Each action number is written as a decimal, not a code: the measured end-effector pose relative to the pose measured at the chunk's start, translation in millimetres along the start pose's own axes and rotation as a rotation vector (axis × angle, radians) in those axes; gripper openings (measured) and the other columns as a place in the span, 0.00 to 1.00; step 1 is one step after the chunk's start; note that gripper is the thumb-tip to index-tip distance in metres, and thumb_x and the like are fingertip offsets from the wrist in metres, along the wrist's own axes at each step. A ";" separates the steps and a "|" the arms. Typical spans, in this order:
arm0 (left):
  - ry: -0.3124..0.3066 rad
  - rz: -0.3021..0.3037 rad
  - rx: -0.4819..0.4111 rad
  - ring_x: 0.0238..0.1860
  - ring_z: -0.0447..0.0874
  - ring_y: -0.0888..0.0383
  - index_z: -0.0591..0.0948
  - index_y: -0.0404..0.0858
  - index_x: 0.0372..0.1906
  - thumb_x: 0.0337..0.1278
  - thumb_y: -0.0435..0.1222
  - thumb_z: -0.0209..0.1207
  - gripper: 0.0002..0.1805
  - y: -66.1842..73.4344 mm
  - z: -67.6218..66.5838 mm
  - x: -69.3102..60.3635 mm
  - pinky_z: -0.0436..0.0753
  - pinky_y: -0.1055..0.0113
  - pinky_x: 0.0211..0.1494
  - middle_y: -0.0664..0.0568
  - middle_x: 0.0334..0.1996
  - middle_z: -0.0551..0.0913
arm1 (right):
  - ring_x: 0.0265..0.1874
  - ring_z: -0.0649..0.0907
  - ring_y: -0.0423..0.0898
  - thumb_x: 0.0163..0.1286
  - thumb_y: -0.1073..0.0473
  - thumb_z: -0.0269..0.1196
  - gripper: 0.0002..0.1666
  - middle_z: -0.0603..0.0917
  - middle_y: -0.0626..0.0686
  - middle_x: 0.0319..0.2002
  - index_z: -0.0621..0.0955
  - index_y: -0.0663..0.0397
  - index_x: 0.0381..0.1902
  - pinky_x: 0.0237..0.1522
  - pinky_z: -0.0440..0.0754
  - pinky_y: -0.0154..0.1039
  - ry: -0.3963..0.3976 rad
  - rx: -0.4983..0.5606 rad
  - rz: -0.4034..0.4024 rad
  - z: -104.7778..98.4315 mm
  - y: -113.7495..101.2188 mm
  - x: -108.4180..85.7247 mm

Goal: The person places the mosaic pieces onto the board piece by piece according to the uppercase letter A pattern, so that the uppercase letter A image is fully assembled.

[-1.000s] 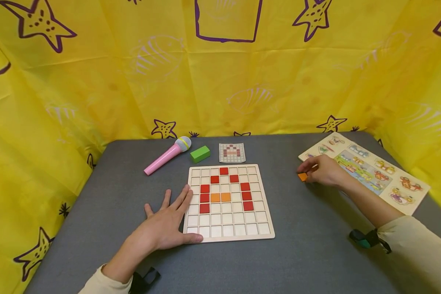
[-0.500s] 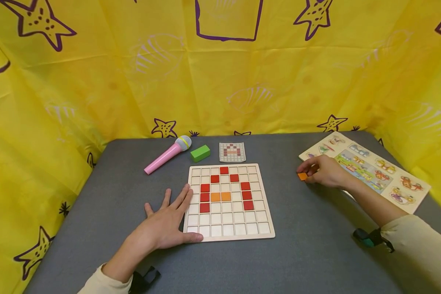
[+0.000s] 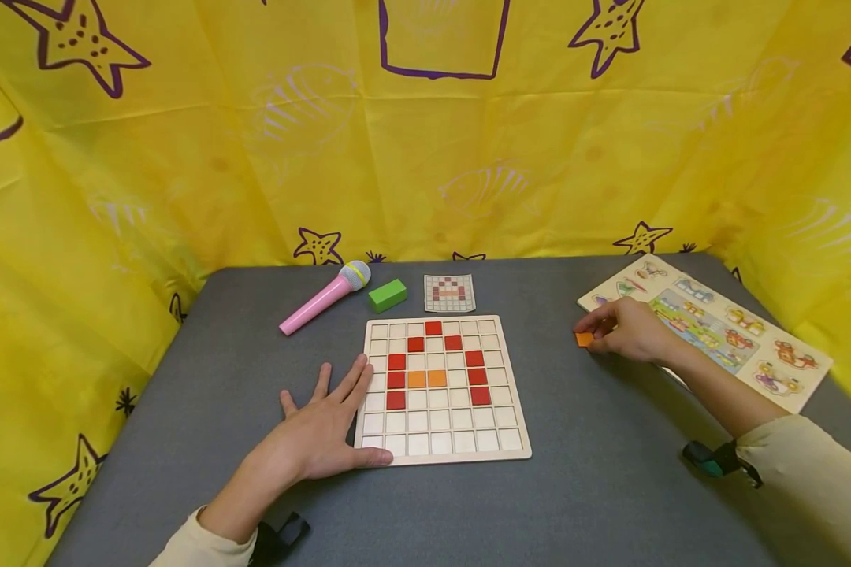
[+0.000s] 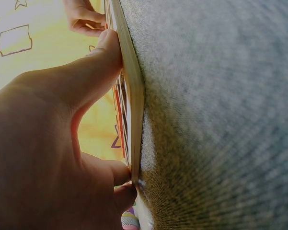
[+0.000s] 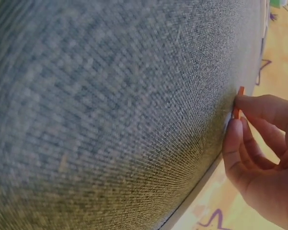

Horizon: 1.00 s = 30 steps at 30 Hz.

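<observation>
My left hand lies spread along the left side of a wooden grid board. Its thumb rests on the near corner and its fingertips touch the left edge, as the left wrist view also shows. On the board, several red tiles form an arch, with two orange tiles between its sides. Out to the right, my right hand pinches a single orange tile between thumb and fingers, low at the tabletop. That orange tile appears edge-on in the right wrist view.
Behind the board lies a small pattern card, with a green block and a pink toy microphone to its left. A wooden picture puzzle lies under the right forearm. Yellow cloth walls the grey table at the back and sides.
Hardly anything differs. The right forearm has shifted very slightly to the right while the hand stays at the orange tile; the left hand has kept its place on the board.
</observation>
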<state>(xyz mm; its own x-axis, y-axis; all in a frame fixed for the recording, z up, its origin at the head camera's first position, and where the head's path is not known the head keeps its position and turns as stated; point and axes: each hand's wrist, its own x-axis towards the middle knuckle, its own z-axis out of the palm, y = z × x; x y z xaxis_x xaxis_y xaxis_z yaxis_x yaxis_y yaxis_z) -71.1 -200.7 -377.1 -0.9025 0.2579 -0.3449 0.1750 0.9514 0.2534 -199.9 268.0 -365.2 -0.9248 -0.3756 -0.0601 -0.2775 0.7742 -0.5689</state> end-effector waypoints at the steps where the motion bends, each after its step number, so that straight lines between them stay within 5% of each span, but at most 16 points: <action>1: 0.000 0.000 -0.001 0.83 0.38 0.28 0.42 0.51 0.86 0.41 0.81 0.61 0.73 0.0 0.1 0.1 0.40 0.08 0.59 0.56 0.87 0.36 | 0.29 0.81 0.36 0.55 0.68 0.77 0.18 0.89 0.50 0.31 0.91 0.57 0.46 0.29 0.77 0.31 0.001 0.003 0.000 0.0 0.0 -0.1; 30: 0.005 0.000 -0.005 0.83 0.38 0.28 0.42 0.50 0.86 0.41 0.80 0.62 0.73 1.0 -0.8 -1.3 0.40 0.08 0.59 0.56 0.87 0.37 | 0.32 0.82 0.40 0.57 0.65 0.77 0.18 0.91 0.50 0.36 0.91 0.56 0.47 0.31 0.78 0.31 -0.003 0.035 0.002 13.1 -21.3 0.7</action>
<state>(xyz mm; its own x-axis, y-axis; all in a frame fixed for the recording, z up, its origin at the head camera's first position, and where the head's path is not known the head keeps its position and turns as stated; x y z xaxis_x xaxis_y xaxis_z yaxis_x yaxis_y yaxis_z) -70.0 -200.3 -375.6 -0.9044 0.2569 -0.3406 0.1729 0.9506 0.2579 -191.2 244.6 -363.9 -0.9244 -0.3762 -0.0636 -0.2669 0.7567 -0.5968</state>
